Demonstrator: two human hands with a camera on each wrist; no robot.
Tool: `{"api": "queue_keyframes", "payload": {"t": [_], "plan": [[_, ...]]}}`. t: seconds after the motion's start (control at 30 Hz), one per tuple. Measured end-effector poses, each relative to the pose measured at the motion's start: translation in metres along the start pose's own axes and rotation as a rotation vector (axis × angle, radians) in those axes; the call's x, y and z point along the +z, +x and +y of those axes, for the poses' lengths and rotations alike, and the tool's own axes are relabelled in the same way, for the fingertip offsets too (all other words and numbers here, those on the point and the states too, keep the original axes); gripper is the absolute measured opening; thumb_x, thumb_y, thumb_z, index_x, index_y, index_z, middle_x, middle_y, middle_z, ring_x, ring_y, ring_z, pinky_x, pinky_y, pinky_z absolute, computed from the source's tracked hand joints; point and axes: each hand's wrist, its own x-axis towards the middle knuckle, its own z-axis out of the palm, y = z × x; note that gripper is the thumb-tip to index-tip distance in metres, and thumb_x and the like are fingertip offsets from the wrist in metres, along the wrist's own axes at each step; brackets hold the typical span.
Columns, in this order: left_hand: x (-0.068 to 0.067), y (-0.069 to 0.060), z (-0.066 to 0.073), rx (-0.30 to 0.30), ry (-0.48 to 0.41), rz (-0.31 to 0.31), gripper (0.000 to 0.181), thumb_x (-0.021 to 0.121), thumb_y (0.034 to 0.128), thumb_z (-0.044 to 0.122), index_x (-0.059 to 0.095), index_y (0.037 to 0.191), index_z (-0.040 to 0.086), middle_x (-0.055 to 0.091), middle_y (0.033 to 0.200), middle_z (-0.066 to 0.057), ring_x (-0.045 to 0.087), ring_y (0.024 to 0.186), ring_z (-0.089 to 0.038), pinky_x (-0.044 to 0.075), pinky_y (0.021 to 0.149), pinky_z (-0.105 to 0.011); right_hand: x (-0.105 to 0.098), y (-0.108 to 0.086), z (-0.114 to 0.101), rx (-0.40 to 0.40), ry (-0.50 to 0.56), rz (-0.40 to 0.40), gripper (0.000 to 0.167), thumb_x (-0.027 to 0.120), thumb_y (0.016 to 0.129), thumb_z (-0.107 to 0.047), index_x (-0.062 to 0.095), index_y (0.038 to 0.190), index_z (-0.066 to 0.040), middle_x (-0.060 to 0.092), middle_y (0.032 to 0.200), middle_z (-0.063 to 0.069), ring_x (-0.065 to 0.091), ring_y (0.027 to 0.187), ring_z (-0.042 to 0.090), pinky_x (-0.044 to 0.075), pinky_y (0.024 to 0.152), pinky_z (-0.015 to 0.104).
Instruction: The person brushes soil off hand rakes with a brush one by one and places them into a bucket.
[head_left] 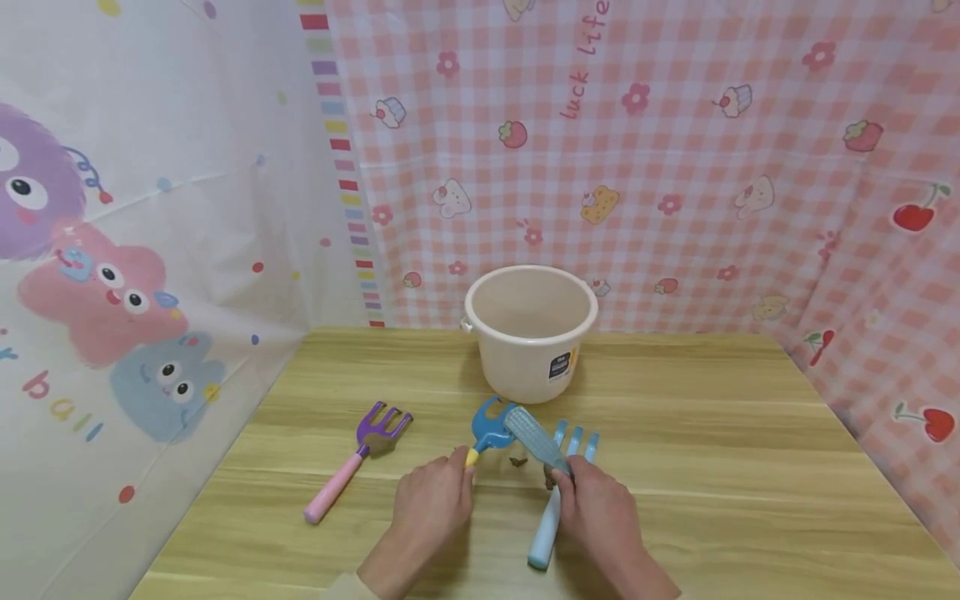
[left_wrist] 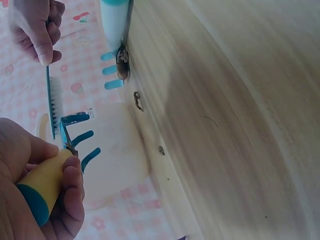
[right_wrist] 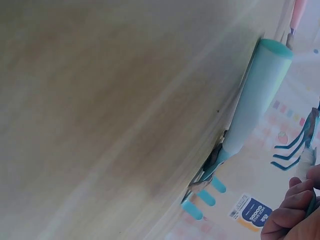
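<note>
My left hand (head_left: 433, 500) grips the yellow handle (left_wrist: 47, 180) of a small blue rake (head_left: 491, 429), held above the table with its bent tines away from me. Pinched in my right hand (head_left: 603, 517) is a pale blue brush (head_left: 536, 437); its far end overlaps the rake's head, and in the left wrist view its bristles face the tines. Whether they touch, I cannot tell. Beneath my right hand, a light blue fork (head_left: 547, 525) lies on the table, with brown debris (left_wrist: 122, 62) by its neck. Smaller brown bits (head_left: 518, 461) lie between the hands.
A cream bucket (head_left: 525, 367) stands upright behind the tools, close to the patterned cloth (head_left: 675, 233). On the left of the wooden table (head_left: 720, 500) lies a purple fork (head_left: 378, 427) with a pink handle. Cloth also hangs along both sides.
</note>
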Motion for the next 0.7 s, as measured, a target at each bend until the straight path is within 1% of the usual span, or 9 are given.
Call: {"api": "queue_keyframes", "payload": {"t": [0.1,0.27,0.3,0.4,0.47,0.5,0.57,0.63,0.7], "plan": [[0.001,0.0,-0.001,-0.012,-0.02,-0.014,0.014,0.063,0.0943,0.019,0.065,0.103,0.008,0.048,0.06,0.002,0.044,0.048,-0.014,0.037,0.042,-0.028,0.0,0.002,0.004,0.011,0.001,0.013,0.012,0.068,0.094,-0.018,0.062,0.088,-0.009,0.06,0.069,0.002,0.06,0.059,0.023,0.045,0.05,0.041],[0.002,0.001,-0.002,-0.059,-0.132,-0.061,0.013,0.06,0.0966,0.02,0.066,0.102,0.009,0.047,0.059,0.004,0.044,0.048,-0.013,0.037,0.043,-0.029,-0.002,0.004,0.007,0.063,0.017,0.047,0.011,0.067,0.094,-0.017,0.064,0.094,-0.007,0.063,0.073,0.004,0.064,0.063,0.03,0.047,0.051,0.046],[0.002,0.001,-0.002,-0.07,-0.159,-0.066,0.012,0.059,0.0972,0.019,0.066,0.101,0.01,0.047,0.058,0.004,0.044,0.048,-0.013,0.037,0.043,-0.029,-0.003,0.004,0.006,0.059,0.019,0.066,0.011,0.068,0.093,-0.017,0.065,0.094,-0.006,0.064,0.074,0.005,0.064,0.063,0.03,0.047,0.051,0.046],[0.001,0.001,-0.003,-0.076,-0.254,-0.061,0.016,0.056,0.0996,0.018,0.067,0.104,0.007,0.045,0.058,0.005,0.042,0.047,-0.011,0.036,0.042,-0.027,-0.004,0.003,0.0,-0.03,0.027,0.13,0.01,0.069,0.092,-0.016,0.063,0.092,-0.007,0.06,0.07,0.0,0.058,0.057,0.02,0.045,0.047,0.038],[-0.001,0.002,-0.003,-0.07,-0.326,-0.062,0.019,0.053,0.101,0.016,0.067,0.106,0.004,0.043,0.057,0.006,0.039,0.047,-0.008,0.035,0.041,-0.026,-0.003,0.001,-0.005,-0.139,0.022,0.162,0.012,0.072,0.089,-0.015,0.063,0.092,-0.007,0.06,0.071,-0.001,0.056,0.057,0.015,0.045,0.047,0.033],[-0.002,0.002,-0.003,-0.07,-0.368,-0.068,0.022,0.052,0.1017,0.015,0.067,0.109,0.001,0.044,0.057,0.006,0.039,0.046,-0.007,0.035,0.041,-0.025,-0.002,0.0,-0.007,-0.197,0.011,0.169,0.014,0.074,0.088,-0.014,0.062,0.09,-0.007,0.059,0.071,-0.002,0.055,0.057,0.013,0.045,0.046,0.031],[-0.004,0.004,-0.003,-0.07,-0.45,-0.086,0.024,0.05,0.1025,0.014,0.067,0.11,-0.001,0.044,0.057,0.007,0.037,0.046,-0.005,0.035,0.041,-0.023,0.001,-0.001,-0.011,-0.273,-0.007,0.155,0.015,0.074,0.088,-0.014,0.061,0.09,-0.008,0.061,0.076,-0.001,0.059,0.063,0.013,0.048,0.048,0.029],[-0.005,0.005,-0.003,-0.082,-0.531,-0.112,0.027,0.049,0.1029,0.014,0.067,0.114,-0.004,0.047,0.059,0.006,0.039,0.046,-0.004,0.036,0.041,-0.023,0.004,-0.003,-0.012,-0.3,-0.04,0.139,0.018,0.075,0.087,-0.015,0.06,0.092,-0.007,0.064,0.082,0.004,0.064,0.07,0.017,0.052,0.05,0.031],[-0.005,0.006,-0.003,-0.095,-0.587,-0.128,0.029,0.049,0.1033,0.014,0.066,0.117,-0.004,0.051,0.06,0.006,0.042,0.047,-0.004,0.037,0.041,-0.023,0.005,-0.003,-0.011,-0.288,-0.073,0.126,0.018,0.075,0.088,-0.016,0.06,0.093,-0.007,0.065,0.084,0.005,0.065,0.073,0.019,0.053,0.052,0.033]]}}
